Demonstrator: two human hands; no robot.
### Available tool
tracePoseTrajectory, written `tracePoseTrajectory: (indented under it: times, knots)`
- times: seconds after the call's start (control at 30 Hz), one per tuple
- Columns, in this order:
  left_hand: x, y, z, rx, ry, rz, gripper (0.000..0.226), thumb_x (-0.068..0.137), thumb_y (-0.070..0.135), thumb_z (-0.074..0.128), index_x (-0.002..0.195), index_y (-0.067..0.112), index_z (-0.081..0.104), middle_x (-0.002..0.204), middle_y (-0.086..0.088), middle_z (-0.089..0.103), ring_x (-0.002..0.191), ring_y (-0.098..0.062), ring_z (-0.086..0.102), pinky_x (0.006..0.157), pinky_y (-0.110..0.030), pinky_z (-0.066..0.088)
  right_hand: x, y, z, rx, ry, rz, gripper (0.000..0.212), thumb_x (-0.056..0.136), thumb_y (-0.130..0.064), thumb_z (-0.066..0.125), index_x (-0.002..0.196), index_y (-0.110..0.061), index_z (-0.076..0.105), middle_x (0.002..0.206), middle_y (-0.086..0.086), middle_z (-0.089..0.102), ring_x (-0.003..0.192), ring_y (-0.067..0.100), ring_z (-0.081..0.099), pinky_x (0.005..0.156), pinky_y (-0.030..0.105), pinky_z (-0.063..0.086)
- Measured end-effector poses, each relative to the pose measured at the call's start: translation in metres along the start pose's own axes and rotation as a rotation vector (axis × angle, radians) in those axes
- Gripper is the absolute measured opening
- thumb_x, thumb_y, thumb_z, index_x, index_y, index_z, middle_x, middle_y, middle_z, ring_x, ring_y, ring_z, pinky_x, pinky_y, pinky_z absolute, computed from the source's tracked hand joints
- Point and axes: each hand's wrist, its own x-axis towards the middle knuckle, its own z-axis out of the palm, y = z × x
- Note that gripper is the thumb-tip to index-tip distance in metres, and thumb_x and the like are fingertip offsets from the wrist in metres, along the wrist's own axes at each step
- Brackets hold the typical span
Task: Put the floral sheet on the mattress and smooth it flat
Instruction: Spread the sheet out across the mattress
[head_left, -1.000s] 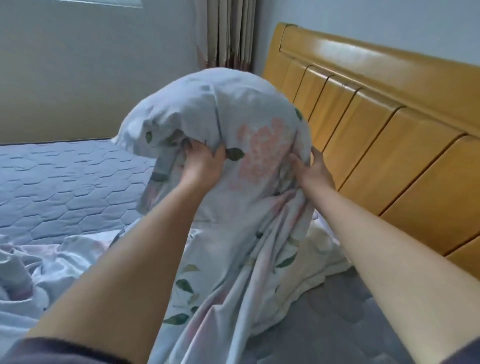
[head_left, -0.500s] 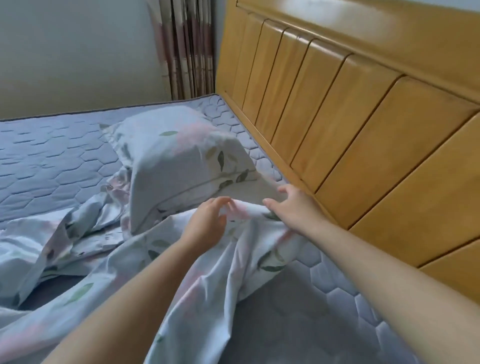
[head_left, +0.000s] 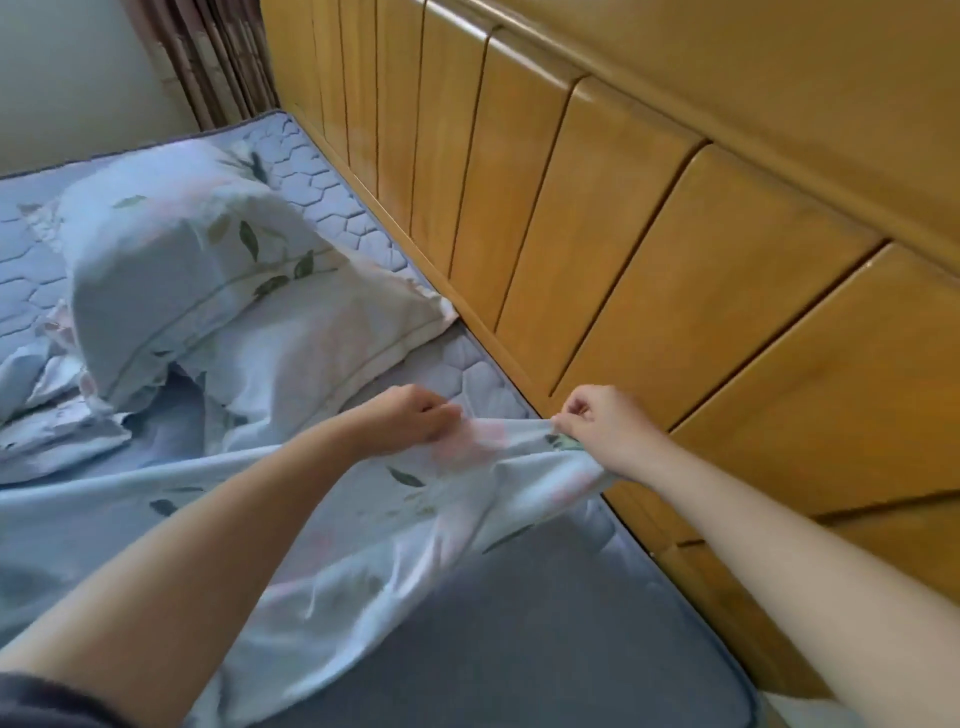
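Bedroom, quilted grey mattress (head_left: 519, 634) against wooden headboard (head_left: 675, 270): floral sheet (head_left: 332, 525) part-laid, top edge held in both hands
Left hand (head_left: 408, 422), right hand (head_left: 605, 423): each pinches the sheet's edge, fingers curled, cloth lifted and taut between them, near the headboard. Sheet: bunched, trailing to the person's left; near mattress corner bare. Pillow (head_left: 208, 270): beyond the hands, partly on rumpled cloth. Risk, as judged: a pull toward the headboard may drag the pillow or trap folds under it; uneven pinches would set the edge askew
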Motion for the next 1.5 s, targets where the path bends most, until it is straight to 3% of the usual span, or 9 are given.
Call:
tracePoseTrajectory:
  times: [0.1, 0.27, 0.47, 0.7, 0.9, 1.1, 1.27, 1.4, 1.5]
  knots:
    - [-0.01, 0.03, 0.026, -0.169, -0.257, -0.125, 0.048, 0.099, 0.044, 0.037, 0.075, 0.015, 0.067, 0.071, -0.002, 0.06, 0.062, -0.018, 0.049, 0.057, -0.027, 0.039, -0.039, 0.038, -0.002, -0.03, -0.009, -0.025, 0.016, 0.091, -0.033, 0.059, 0.083, -0.02, 0.06, 0.065, -0.006, 0.053, 0.067, 0.017, 0.053, 0.056, 0.031, 0.038]
    - [-0.033, 0.053, 0.055, 0.086, -0.547, -0.218, 0.04, 0.091, 0.052, 0.049, 0.065, 0.021, 0.05, 0.065, 0.005, 0.045, 0.059, -0.012, 0.038, 0.06, -0.024, 0.032, -0.083, 0.086, -0.008, -0.099, 0.003, -0.035, 0.022, 0.093, -0.037, 0.056, 0.089, -0.017, 0.064, 0.086, -0.003, 0.062, 0.079, 0.018, 0.055, 0.058, 0.029, 0.037]
    - [-0.047, 0.037, 0.059, 0.218, -0.426, -0.179, 0.037, 0.093, 0.034, 0.053, 0.062, 0.019, 0.039, 0.064, 0.006, 0.037, 0.058, -0.012, 0.033, 0.055, -0.023, 0.029, -0.102, 0.127, -0.013, -0.165, 0.041, 0.131, 0.039, 0.091, -0.046, 0.056, 0.071, -0.012, 0.057, 0.063, -0.001, 0.052, 0.06, 0.019, 0.046, 0.054, 0.029, 0.034]
    - [-0.038, 0.105, 0.102, -0.044, 0.106, -0.052, 0.027, 0.094, 0.022, 0.053, 0.069, 0.012, 0.053, 0.063, -0.001, 0.046, 0.06, -0.017, 0.041, 0.049, -0.025, 0.031, -0.139, 0.187, 0.01, -0.008, -0.168, 0.333, 0.054, 0.091, -0.041, 0.059, 0.052, -0.018, 0.029, 0.05, 0.0, 0.024, 0.049, 0.018, 0.024, 0.053, 0.03, 0.02]
    - [-0.015, 0.177, 0.158, -0.072, 0.084, 0.261, 0.02, 0.094, 0.018, 0.052, 0.075, 0.012, 0.055, 0.061, 0.002, 0.047, 0.057, -0.013, 0.041, 0.053, -0.027, 0.033, -0.176, 0.241, 0.038, 0.069, -0.354, 0.559, 0.049, 0.093, -0.029, 0.056, 0.057, -0.017, 0.024, 0.056, 0.001, 0.019, 0.051, 0.015, 0.018, 0.053, 0.032, 0.01]
    - [0.013, 0.124, 0.189, 0.426, -0.07, 0.169, 0.023, 0.088, 0.012, 0.036, 0.078, 0.012, 0.057, 0.076, -0.004, 0.054, 0.078, -0.026, 0.049, 0.059, -0.03, 0.04, -0.193, 0.274, 0.072, 0.62, -0.178, 0.696, 0.031, 0.095, -0.026, 0.051, 0.087, 0.005, 0.053, 0.081, 0.025, 0.044, 0.075, 0.018, 0.044, 0.06, 0.029, 0.031]
    - [0.01, 0.099, 0.219, 0.703, 0.117, 0.085, 0.024, 0.086, 0.007, 0.046, 0.104, 0.018, 0.057, 0.108, -0.007, 0.056, 0.101, -0.029, 0.053, 0.078, -0.038, 0.038, -0.202, 0.294, 0.102, 0.439, -0.377, 0.642, 0.03, 0.088, -0.022, 0.057, 0.067, -0.016, 0.038, 0.067, -0.001, 0.038, 0.061, 0.013, 0.037, 0.055, 0.027, 0.025]
    - [-0.033, 0.077, 0.266, 0.694, 0.11, 0.401, 0.026, 0.067, 0.013, 0.07, 0.091, 0.014, 0.061, 0.084, -0.007, 0.058, 0.076, -0.031, 0.061, 0.064, -0.039, 0.048, -0.197, 0.299, 0.106, 0.56, -0.098, 0.611, 0.031, 0.095, -0.024, 0.047, 0.068, -0.014, 0.035, 0.064, 0.0, 0.034, 0.059, 0.015, 0.035, 0.056, 0.03, 0.023]
    - [-0.084, 0.052, 0.299, 0.571, -0.153, 0.599, 0.031, 0.074, 0.05, 0.052, 0.085, 0.022, 0.059, 0.073, 0.003, 0.059, 0.061, -0.021, 0.063, 0.05, -0.028, 0.049, -0.186, 0.287, 0.102, 0.583, 0.067, 0.566, 0.032, 0.098, -0.022, 0.043, 0.069, -0.015, 0.031, 0.063, 0.0, 0.028, 0.055, 0.013, 0.029, 0.052, 0.028, 0.02]
